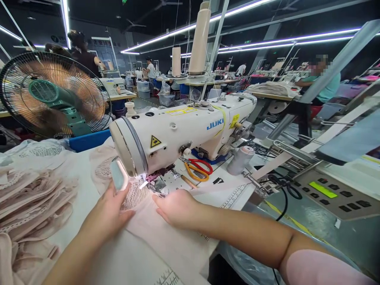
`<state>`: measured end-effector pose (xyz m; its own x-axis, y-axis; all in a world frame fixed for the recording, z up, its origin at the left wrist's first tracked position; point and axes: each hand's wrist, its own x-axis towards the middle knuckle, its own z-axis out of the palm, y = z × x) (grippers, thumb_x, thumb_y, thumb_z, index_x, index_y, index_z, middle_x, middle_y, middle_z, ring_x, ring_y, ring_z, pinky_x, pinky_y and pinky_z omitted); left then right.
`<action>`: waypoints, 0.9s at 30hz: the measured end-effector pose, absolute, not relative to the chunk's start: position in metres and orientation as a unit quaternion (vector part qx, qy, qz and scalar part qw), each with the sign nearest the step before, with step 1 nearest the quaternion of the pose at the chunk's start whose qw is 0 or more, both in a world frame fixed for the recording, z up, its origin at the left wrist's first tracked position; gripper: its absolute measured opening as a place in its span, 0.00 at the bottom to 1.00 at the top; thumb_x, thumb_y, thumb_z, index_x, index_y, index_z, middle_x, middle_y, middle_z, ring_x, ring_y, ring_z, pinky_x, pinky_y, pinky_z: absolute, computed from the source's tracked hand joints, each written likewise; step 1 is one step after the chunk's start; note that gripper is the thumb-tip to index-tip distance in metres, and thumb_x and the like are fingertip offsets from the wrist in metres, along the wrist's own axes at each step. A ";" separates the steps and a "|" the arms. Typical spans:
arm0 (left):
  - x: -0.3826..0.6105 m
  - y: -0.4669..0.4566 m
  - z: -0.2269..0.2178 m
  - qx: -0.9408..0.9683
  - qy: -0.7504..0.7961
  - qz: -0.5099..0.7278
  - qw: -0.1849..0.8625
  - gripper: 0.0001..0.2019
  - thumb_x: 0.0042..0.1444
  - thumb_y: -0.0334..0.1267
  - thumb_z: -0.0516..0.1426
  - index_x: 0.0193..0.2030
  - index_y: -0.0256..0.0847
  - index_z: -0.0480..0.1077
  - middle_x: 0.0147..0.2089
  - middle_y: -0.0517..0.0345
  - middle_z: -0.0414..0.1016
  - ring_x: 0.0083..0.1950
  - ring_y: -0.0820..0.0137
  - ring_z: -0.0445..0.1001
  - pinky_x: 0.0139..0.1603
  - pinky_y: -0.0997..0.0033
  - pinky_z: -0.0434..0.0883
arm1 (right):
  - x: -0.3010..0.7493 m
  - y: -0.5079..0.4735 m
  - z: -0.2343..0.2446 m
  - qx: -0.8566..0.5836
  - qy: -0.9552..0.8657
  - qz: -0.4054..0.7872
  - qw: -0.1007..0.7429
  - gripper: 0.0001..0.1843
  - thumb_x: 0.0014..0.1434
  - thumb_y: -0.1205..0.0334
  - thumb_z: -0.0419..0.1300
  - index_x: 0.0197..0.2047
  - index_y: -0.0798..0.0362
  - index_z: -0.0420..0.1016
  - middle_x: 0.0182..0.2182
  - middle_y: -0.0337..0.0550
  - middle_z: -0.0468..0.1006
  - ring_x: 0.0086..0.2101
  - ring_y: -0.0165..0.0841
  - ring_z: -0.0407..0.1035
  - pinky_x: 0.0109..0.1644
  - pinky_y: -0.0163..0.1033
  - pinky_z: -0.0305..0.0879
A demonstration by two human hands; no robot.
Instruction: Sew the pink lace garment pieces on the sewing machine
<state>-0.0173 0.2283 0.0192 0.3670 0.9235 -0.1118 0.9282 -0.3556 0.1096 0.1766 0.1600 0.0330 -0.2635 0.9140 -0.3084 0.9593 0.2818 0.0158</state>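
Note:
Pale pink lace-trimmed fabric (pixel 169 241) lies across the bed of a white sewing machine (pixel 166 134), its lace part (pixel 138 194) under the lit needle area. My left hand (pixel 108 209) rests on the lace side, left of the needle, thumb and forefinger apart. Just right of the presser foot, my right hand (pixel 178 208) pinches the fabric's edge, with fingers closed and partly hidden under the hand. The needle itself is too small to make out.
A heap of pink lace pieces (pixel 32 206) lies at left. Scissors with red and orange handles (pixel 198 170) and a grey thread cone (pixel 240 160) sit beside the machine. A control panel (pixel 332 194) stands at right, a large fan (pixel 56 95) at back left. Other people work farther back.

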 end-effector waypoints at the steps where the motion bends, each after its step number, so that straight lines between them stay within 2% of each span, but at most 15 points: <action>1: -0.018 0.229 0.019 0.822 0.564 -0.012 0.076 0.34 0.55 0.45 0.55 0.68 0.50 0.50 0.73 0.46 0.36 0.65 0.50 0.60 0.54 0.60 0.68 | 0.178 0.160 0.031 0.592 0.792 -0.084 0.121 0.26 0.65 0.59 0.48 0.64 0.56 0.57 0.31 0.52 0.79 0.33 0.43 0.74 0.24 0.38 0.56; 6: -0.020 0.232 0.023 0.816 0.573 -0.029 0.067 0.31 0.57 0.45 0.51 0.67 0.45 0.54 0.68 0.39 0.50 0.59 0.49 0.66 0.48 0.60 0.70 | 0.185 0.157 0.027 0.585 0.803 -0.082 0.081 0.21 0.66 0.50 0.47 0.55 0.53 0.65 0.31 0.49 0.79 0.32 0.42 0.74 0.24 0.37 0.54; 11: -0.010 0.226 0.028 0.806 0.590 -0.034 0.013 0.26 0.60 0.42 0.48 0.66 0.45 0.56 0.56 0.39 0.64 0.53 0.49 0.70 0.42 0.59 0.70 | 0.188 0.153 0.029 0.583 0.805 -0.087 0.070 0.17 0.66 0.52 0.46 0.50 0.52 0.67 0.31 0.47 0.79 0.31 0.40 0.73 0.25 0.36 0.52; 13: 0.001 0.215 0.029 0.810 0.586 -0.011 -0.030 0.25 0.61 0.40 0.48 0.65 0.44 0.58 0.54 0.40 0.66 0.51 0.51 0.70 0.40 0.60 0.70 | 0.192 0.151 0.027 0.583 0.806 -0.087 0.057 0.16 0.65 0.53 0.46 0.49 0.52 0.68 0.32 0.46 0.78 0.31 0.38 0.72 0.26 0.36 0.50; 15: 0.015 0.198 0.027 0.832 0.552 0.025 -0.053 0.21 0.62 0.36 0.46 0.60 0.42 0.63 0.54 0.42 0.67 0.50 0.54 0.70 0.40 0.63 0.71 | 0.198 0.146 0.024 0.575 0.812 -0.088 0.040 0.15 0.65 0.53 0.47 0.47 0.51 0.69 0.32 0.44 0.78 0.31 0.36 0.71 0.27 0.37 0.47; 17: 0.029 0.177 0.024 0.868 0.494 0.024 -0.030 0.17 0.62 0.33 0.45 0.52 0.42 0.70 0.51 0.45 0.70 0.49 0.58 0.70 0.38 0.66 0.71 | 0.207 0.140 0.022 0.557 0.825 -0.091 0.022 0.13 0.64 0.54 0.48 0.43 0.51 0.70 0.32 0.43 0.77 0.31 0.35 0.69 0.28 0.37 0.46; 19: 0.041 0.159 0.022 0.896 0.444 -0.020 0.018 0.14 0.59 0.32 0.49 0.47 0.40 0.73 0.46 0.47 0.71 0.45 0.59 0.71 0.36 0.65 0.72 | 0.219 0.131 0.023 0.532 0.840 -0.102 0.020 0.12 0.63 0.56 0.50 0.42 0.50 0.71 0.31 0.41 0.76 0.31 0.33 0.68 0.29 0.37 0.46; 24: 0.046 0.149 0.023 0.896 0.431 -0.077 0.075 0.16 0.55 0.34 0.55 0.51 0.36 0.71 0.44 0.46 0.71 0.44 0.53 0.71 0.37 0.54 0.73 | 0.242 0.109 0.028 0.490 0.858 -0.144 0.053 0.11 0.62 0.57 0.53 0.46 0.47 0.71 0.30 0.39 0.70 0.30 0.30 0.62 0.30 0.34 0.46; 27: 0.041 0.156 0.024 0.895 0.431 -0.076 0.080 0.16 0.55 0.36 0.57 0.51 0.36 0.72 0.45 0.45 0.71 0.45 0.52 0.71 0.37 0.52 0.73 | 0.245 0.103 0.025 0.480 0.862 -0.158 0.044 0.10 0.62 0.58 0.53 0.45 0.48 0.71 0.31 0.39 0.67 0.31 0.30 0.60 0.30 0.33 0.48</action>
